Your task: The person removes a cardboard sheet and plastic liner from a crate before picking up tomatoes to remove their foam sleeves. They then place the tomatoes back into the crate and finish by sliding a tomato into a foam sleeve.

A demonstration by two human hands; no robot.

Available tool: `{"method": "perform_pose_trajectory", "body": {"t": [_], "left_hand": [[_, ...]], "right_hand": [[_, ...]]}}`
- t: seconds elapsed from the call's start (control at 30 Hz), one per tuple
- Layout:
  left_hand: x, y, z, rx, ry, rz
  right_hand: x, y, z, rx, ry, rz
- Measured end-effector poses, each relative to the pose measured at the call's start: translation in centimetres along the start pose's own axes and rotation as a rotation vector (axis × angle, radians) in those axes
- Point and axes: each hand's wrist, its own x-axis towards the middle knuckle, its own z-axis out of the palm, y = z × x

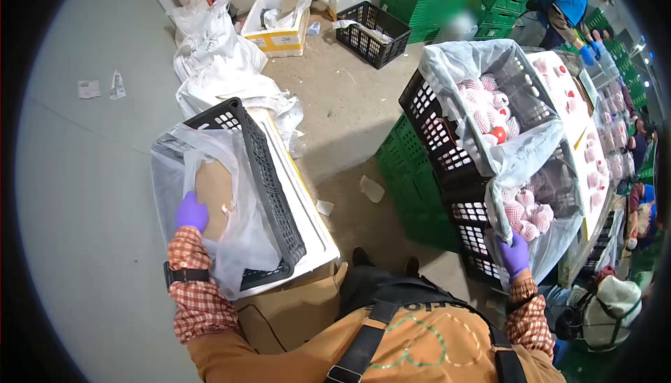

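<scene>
- While the left hand [191, 213] is in a purple glove and bends its fingers at the near-left edge of the brown sheet [214, 198], I cannot tell if its grip pinches the sheet or the thin plastic around it.
- The brown sheet lies inside the left black crate [269, 173], with cloudy plastic [241, 250] around it and over the crate's sides.
- That crate sits on a white box [318, 240], and a brown box [262, 323] is under it.
- White bags [224, 68] lie just past the crate.
- The right hand [514, 256], in a purple glove too, is at the edge of the near fruit crate [475, 243], by its plastic lining [498, 205]. Its fingers are partly hidden, so I cannot tell if the grip is open or closed.
- Round fruit in pink nets [524, 212] sits in that crate.
- The far fruit crate [428, 114] is right beside it and holds more netted fruit [481, 100], with red skin showing on one.
- Green crates [412, 180] stand below them.
</scene>
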Motion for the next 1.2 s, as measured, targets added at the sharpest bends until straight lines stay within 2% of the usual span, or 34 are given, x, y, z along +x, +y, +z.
{"method": "perform_pose_trajectory", "body": {"t": [0.07,0.13,0.17,0.2,0.23,0.3,0.33,0.37,0.4,0.43,0.47,0.5,0.53,0.57,0.6,0.63,0.67,0.7,0.73,0.8,0.83,0.87,0.9,0.93,1.0,1.07,1.13,1.2], "left_hand": [[-0.7,-1.3,-1.6,-0.36,-0.3,-0.112],[-4.5,-0.3,0.0,-0.307,-0.342,0.009],[-5.7,-2.3,3.6,-0.252,-0.341,0.012],[-6.3,-4.1,6.7,-0.199,-0.346,0.014],[-6.3,-4.7,6.9,-0.19,-0.339,0.013],[-8.5,-5.2,6.3,-0.07,-0.062,0.001],[-9.0,-5.5,4.6,-0.044,-0.015,-0.136],[-9.6,-3.9,-0.4,-0.013,0.033,-0.277],[-11.0,-3.2,-4.0,0.089,0.247,-0.263],[-13.0,-2.2,-8.2,0.105,0.38,-0.233],[-13.7,-2.2,-11.2,0.064,0.468,-0.282],[-15.0,-2.1,-13.4,0.003,0.507,-0.272],[-15.9,-2.6,-14.9,-0.058,0.553,-0.26],[-15.6,-4.5,-15.3,-0.218,0.487,-0.211],[-15.4,-6.6,-14.9,-0.385,0.427,-0.15],[-15.5,-8.0,-14.2,-0.382,0.452,-0.176],[-15.2,-9.1,-13.6,-0.569,0.437,-0.149],[-15.3,-9.8,-13.4,-0.755,0.413,-0.112],[-15.8,-9.9,-13.3,-0.758,0.416,-0.118],[-17.6,-9.5,-12.6,-1.225,0.38,-0.036],[-17.6,-10.2,-11.3,-1.239,0.388,-0.042],[-17.3,-11.5,-9.3,-1.478,0.352,-0.071],[-17.9,-12.3,-7.7,-1.717,0.317,-0.1],[-18.8,-12.1,-6.9,-1.729,0.331,-0.108],[-20.1,-8.8,-5.5,-1.398,0.51,-0.134],[-21.7,-4.9,-5.4,-1.509,0.509,-0.109],[-22.4,-2.9,-4.6,-1.572,0.597,-0.053],[-23.0,-0.6,-4.7,-1.495,0.645,-0.099]], "right_hand": [[0.1,2.2,0.3,-0.008,0.019,-0.035],[0.3,0.6,0.2,0.02,-0.029,-0.035],[-0.3,-1.7,-0.4,-0.021,-0.015,-0.013],[-0.1,-0.9,-0.1,0.038,-0.005,-0.056],[0.3,0.8,0.6,0.104,0.008,-0.099],[0.9,2.5,1.1,0.158,0.0,-0.158],[1.2,2.7,1.0,0.182,-0.019,-0.155],[1.3,2.7,1.0,0.209,-0.042,-0.153],[1.5,2.9,0.8,0.209,-0.067,-0.181],[1.7,3.4,0.7,0.201,-0.071,-0.153],[2.0,4.0,0.9,0.192,-0.083,-0.129],[2.4,4.7,1.4,0.283,-0.073,-0.179],[2.9,5.3,1.1,0.191,-0.121,-0.168],[2.9,4.7,0.7,0.076,-0.076,-0.289],[1.5,0.9,-0.9,-0.157,-0.033,-0.411],[1.0,-1.3,-2.1,-0.241,0.02,-0.502],[0.4,-2.9,-3.0,-0.322,0.082,-0.579],[0.0,-5.1,-3.8,-0.271,0.114,-0.651],[-0.3,-7.9,-4.4,-0.228,0.143,-0.717],[-1.1,-13.4,-4.8,0.054,0.026,-0.796],[-0.8,-15.4,-3.9,0.188,-0.085,-0.803],[-0.5,-17.3,-2.4,0.32,-0.2,-0.805],[-0.7,-18.9,-0.9,0.35,-0.302,-0.893],[-1.0,-20.8,0.7,0.379,-0.407,-0.976],[-2.7,-25.0,3.5,0.498,-0.684,-0.928],[-4.6,-29.3,6.5,0.621,-1.021,-0.652],[-6.3,-32.8,10.6,0.579,-1.22,-0.473],[-7.6,-35.3,14.8,0.494,-1.354,-0.369]]}}
